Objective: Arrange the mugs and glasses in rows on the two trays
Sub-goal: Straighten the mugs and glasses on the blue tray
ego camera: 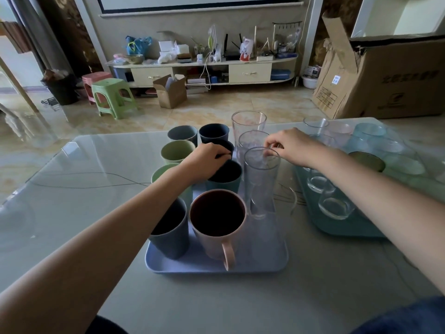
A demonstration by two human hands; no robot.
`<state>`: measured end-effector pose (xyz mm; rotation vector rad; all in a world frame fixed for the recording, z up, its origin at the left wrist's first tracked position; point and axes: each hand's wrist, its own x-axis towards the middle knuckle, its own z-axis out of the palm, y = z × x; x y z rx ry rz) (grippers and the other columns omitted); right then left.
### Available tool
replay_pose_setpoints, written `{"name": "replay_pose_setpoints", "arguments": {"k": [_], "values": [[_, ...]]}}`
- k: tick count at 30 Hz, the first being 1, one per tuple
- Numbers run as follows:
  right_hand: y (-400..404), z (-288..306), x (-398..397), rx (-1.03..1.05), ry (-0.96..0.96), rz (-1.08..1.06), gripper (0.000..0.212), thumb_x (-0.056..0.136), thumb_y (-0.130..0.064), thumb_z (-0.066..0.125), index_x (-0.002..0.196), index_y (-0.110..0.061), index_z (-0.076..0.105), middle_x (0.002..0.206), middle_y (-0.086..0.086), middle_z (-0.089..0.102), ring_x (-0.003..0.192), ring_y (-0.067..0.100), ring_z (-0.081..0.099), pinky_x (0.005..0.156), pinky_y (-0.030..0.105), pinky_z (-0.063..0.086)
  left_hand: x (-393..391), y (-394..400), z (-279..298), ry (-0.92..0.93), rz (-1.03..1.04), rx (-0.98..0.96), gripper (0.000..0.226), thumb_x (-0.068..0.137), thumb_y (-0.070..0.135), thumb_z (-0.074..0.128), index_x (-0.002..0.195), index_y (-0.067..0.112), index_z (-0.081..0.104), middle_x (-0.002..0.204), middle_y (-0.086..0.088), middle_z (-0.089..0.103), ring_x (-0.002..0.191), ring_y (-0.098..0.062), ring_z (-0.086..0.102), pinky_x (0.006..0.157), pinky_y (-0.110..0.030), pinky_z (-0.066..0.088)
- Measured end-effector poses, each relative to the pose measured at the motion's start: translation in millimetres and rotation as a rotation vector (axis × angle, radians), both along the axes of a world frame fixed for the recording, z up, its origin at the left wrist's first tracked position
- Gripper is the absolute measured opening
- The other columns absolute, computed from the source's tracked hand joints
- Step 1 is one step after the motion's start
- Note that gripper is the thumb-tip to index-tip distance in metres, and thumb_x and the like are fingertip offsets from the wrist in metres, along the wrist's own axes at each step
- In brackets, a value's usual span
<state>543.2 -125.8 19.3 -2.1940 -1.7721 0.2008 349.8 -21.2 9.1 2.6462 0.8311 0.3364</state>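
Blue tray (265,263) holds mugs in two rows and tall glasses in a third. Head view: left hand (207,160) grips the dark mug (227,147) rim; right hand (289,145) pinches the nearest tall glass (261,182) rim. Judged step: aligning rows. Next move requires upright, controlled repositioning without knocking neighbours; the teal tray (337,227) already holds glasses.
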Motion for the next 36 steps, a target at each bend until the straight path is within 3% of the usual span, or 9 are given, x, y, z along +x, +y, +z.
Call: {"name": "replay_pose_setpoints", "arguments": {"k": [4, 9, 11, 18, 24, 30, 36], "values": [[-2.6, -1.0, -0.2, 0.043, -0.002, 0.000, 0.016, 0.094, -0.019, 0.055, 0.095, -0.012, 0.069, 0.067, -0.028, 0.048, 0.066, -0.006, 0.047, 0.056, 0.019, 0.035, -2.1, -0.2, 0.9, -0.012, 0.000, -0.034, 0.028, 0.096, 0.017, 0.047, 0.115, 0.009, 0.066, 0.113, -0.010, 0.067, 0.099, -0.024, 0.058, 0.070, -0.023, 0.034], [-5.4, -0.4, -6.1, 0.033, 0.031, -0.009, 0.019, 0.088, -0.034, 0.062, 0.093, -0.017, 0.068, 0.082, 0.006, 0.066, 0.072, 0.019, 0.055, 0.062, 0.026, 0.037, -2.8, -0.6, 1.0, -0.007, 0.002, -0.051, 0.029, 0.096, 0.016, 0.047, 0.120, 0.012, 0.064, 0.119, -0.008, 0.065, 0.108, -0.024, 0.057, 0.083, -0.024, 0.039], [-5.5, -0.5, -6.2, 0.031, 0.050, -0.013, 0.021, 0.088, -0.035, 0.062, 0.093, -0.015, 0.069, 0.085, 0.011, 0.068, 0.075, 0.022, 0.055, 0.062, 0.026, 0.037, -2.3, 0.3, 0.6, 0.001, 0.000, -0.057, 0.030, 0.097, 0.016, 0.046, 0.122, 0.013, 0.062, 0.121, -0.008, 0.064, 0.109, -0.025, 0.056, 0.085, -0.024, 0.039], [-4.1, -3.0, -9.1, 0.065, 0.071, -0.021, 0.024, 0.086, -0.033, 0.065, 0.097, -0.013, 0.071, 0.085, 0.003, 0.067, 0.078, 0.020, 0.057, 0.068, 0.025, 0.035, -4.5, 8.1, -2.0, 0.017, -0.019, -0.049, 0.031, 0.097, 0.016, 0.046, 0.125, 0.014, 0.059, 0.124, -0.007, 0.063, 0.111, -0.024, 0.056, 0.088, -0.024, 0.038], [0.1, -5.5, -13.7, 0.082, 0.023, -0.022, 0.023, 0.088, -0.035, 0.063, 0.097, -0.014, 0.069, 0.093, 0.007, 0.069, 0.079, 0.020, 0.054, 0.070, 0.024, 0.033, -9.0, 10.5, -1.7, 0.036, -0.042, -0.060, 0.033, 0.095, 0.020, 0.051, 0.128, 0.018, 0.057, 0.125, -0.005, 0.063, 0.109, -0.020, 0.058, 0.089, -0.021, 0.039], [-3.7, -3.2, -12.1, 0.050, 0.027, -0.032, 0.023, 0.089, -0.033, 0.061, 0.098, -0.013, 0.069, 0.100, 0.007, 0.070, 0.080, 0.020, 0.055, 0.073, 0.024, 0.033, -11.5, 10.9, -0.6, 0.055, -0.062, -0.043, 0.037, 0.093, 0.011, 0.053, 0.129, 0.017, 0.055, 0.127, -0.004, 0.061, 0.111, -0.020, 0.057, 0.090, -0.020, 0.037], [-4.3, -1.6, -12.6, 0.009, 0.064, -0.037, 0.021, 0.089, -0.032, 0.063, 0.103, -0.017, 0.067, 0.098, 0.008, 0.070, 0.088, 0.025, 0.062, 0.072, 0.027, 0.040, -12.5, 12.2, -1.0, 0.060, -0.076, -0.037, 0.039, 0.093, 0.010, 0.053, 0.131, 0.017, 0.053, 0.129, -0.004, 0.060, 0.108, -0.019, 0.057, 0.087, -0.017, 0.036]]}}
